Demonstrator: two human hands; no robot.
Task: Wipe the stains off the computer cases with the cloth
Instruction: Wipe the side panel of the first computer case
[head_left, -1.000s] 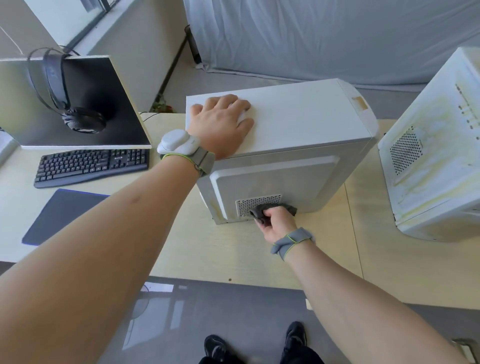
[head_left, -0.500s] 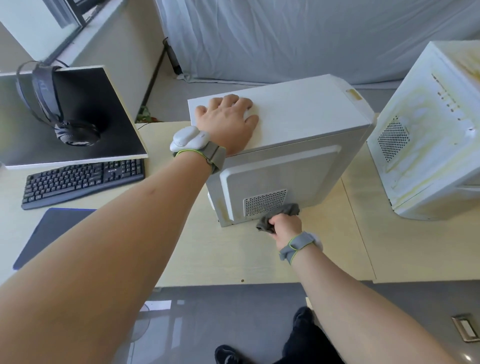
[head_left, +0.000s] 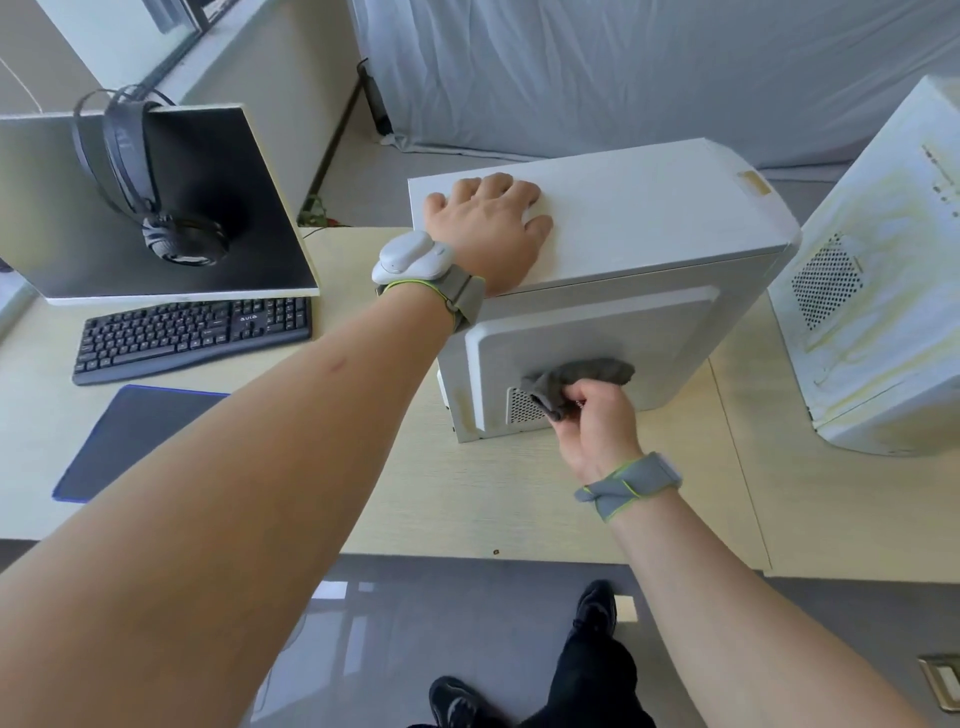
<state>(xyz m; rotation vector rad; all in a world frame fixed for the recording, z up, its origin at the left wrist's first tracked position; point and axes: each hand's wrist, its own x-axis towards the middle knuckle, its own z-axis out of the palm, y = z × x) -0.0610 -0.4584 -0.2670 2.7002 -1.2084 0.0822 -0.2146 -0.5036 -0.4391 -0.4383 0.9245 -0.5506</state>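
Left hand lies flat, fingers spread, on top of the white computer case, which stands upright on the pale wood-grain desk. Right hand clutches the grey cloth, bunched in its curled fingers and pressed against the case's near side panel, just above the vent grille. A yellowish smear shows on that panel's lower left corner. To the right stands a second white case, heavily streaked yellow. Over on the left: a monitor with headphones hung on it, a black keyboard, a dark mouse pad. Behind the desk, a grey-white sheet drapes down; glossy grey floor below.
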